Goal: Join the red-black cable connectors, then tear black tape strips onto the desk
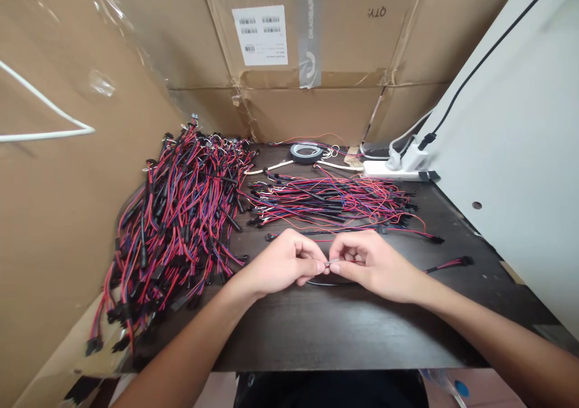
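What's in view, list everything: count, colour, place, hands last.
Table: one, dark, centre
Wire pile: many, red, black, table's left
Wire bundle: one, red, black, mid-table
Short lead: one, red, black, right
Tape roll: one, black, behind bundle
Power strip: one, white, right rear
Plugs: two, white, in strip
Cable: one, black, upper right
Cords: several, white, left and rear
Cardboard: count unclear, brown, rear and left
Panel: one, white, right
Small piece: one, grey, centre
Left hand: one, bare, pinching piece
Right hand: one, bare, pinching piece
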`<state>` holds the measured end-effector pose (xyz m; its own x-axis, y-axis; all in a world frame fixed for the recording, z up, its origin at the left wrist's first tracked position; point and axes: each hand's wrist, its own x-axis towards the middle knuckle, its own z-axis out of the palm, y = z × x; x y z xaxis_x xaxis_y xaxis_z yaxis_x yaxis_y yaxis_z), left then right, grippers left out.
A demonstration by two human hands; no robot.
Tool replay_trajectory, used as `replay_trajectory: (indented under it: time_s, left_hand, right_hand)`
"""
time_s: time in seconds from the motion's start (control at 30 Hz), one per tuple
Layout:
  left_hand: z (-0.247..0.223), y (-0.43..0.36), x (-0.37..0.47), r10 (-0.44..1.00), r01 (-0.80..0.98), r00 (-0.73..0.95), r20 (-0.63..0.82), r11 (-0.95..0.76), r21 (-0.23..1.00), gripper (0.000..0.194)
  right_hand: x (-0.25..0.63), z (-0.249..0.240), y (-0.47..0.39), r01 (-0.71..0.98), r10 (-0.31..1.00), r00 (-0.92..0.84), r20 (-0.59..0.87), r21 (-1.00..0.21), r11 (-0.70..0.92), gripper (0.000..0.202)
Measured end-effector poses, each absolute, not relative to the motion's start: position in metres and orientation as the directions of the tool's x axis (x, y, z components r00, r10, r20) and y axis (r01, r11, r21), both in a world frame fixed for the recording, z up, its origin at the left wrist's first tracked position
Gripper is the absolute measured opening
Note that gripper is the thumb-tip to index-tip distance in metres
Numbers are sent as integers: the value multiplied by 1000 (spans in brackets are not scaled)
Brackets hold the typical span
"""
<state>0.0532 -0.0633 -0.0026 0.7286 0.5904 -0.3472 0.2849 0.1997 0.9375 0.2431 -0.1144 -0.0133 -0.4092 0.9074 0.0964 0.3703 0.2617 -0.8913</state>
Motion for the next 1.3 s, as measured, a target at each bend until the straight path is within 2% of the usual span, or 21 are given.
replay_trajectory:
  time_s: [0.1, 0.23, 0.3, 0.37, 0.47, 0.53, 0.67, 0.87, 0.97, 1.03, 1.1, 1.17, 1.23, 1.3]
  left_hand:
    - [-2, -66, 56, 652, 251, 706, -275, 132, 959, 18]
    - [-1, -68, 60, 711, 283, 661, -241, 62, 957, 19]
    - [-1, -68, 61, 733, 293, 632, -252, 75, 953, 20]
    - [-1, -68, 61, 734, 273, 631, -253, 95, 957, 20]
    - [0, -66, 61, 700, 221, 667, -256, 143, 965, 17]
    - [1, -65, 60, 681, 195, 680, -271, 188, 963, 15]
    - [3, -65, 60, 661, 144, 699, -273, 244, 959, 13]
    - [0, -69, 65, 705, 145, 661, -258, 217, 965, 15]
    - [-1, -72, 66, 734, 174, 630, -252, 182, 968, 15]
    - [-2, -74, 66, 756, 188, 617, -216, 124, 974, 14]
    - [-3, -76, 65, 793, 223, 595, -135, -1, 975, 14]
    - [-5, -76, 63, 826, 260, 561, 53, -236, 936, 15]
    - [-9, -76, 62, 772, 263, 538, 337, -534, 803, 18]
    - [-14, -75, 61, 613, 236, 532, 585, -770, 592, 20]
  right_hand:
    - [242, -14, -112, 271, 932, -361, -16, -958, 89, 12]
    - [242, -14, -110, 223, 945, -328, -6, -972, 71, 11]
    - [243, -14, -111, 244, 944, -324, 64, -958, 148, 12]
    - [244, -14, -112, 276, 920, -339, 195, -915, 295, 12]
    - [247, -14, -110, 281, 833, -392, 392, -811, 514, 13]
    - [248, -14, -108, 244, 783, -418, 460, -774, 585, 16]
    - [251, -18, -105, 178, 712, -476, 516, -737, 653, 18]
    - [252, -20, -106, 225, 607, -547, 577, -597, 770, 24]
    - [254, -16, -109, 248, 596, -555, 580, -569, 784, 23]
    - [255, -14, -112, 287, 634, -528, 565, -584, 760, 21]
    - [254, -14, -115, 350, 728, -452, 516, -648, 677, 17]
    - [252, -16, -116, 371, 842, -341, 418, -763, 529, 12]
    - [247, -17, -116, 318, 926, -240, 292, -877, 360, 10]
    - [243, -15, -115, 239, 968, -196, 159, -949, 205, 14]
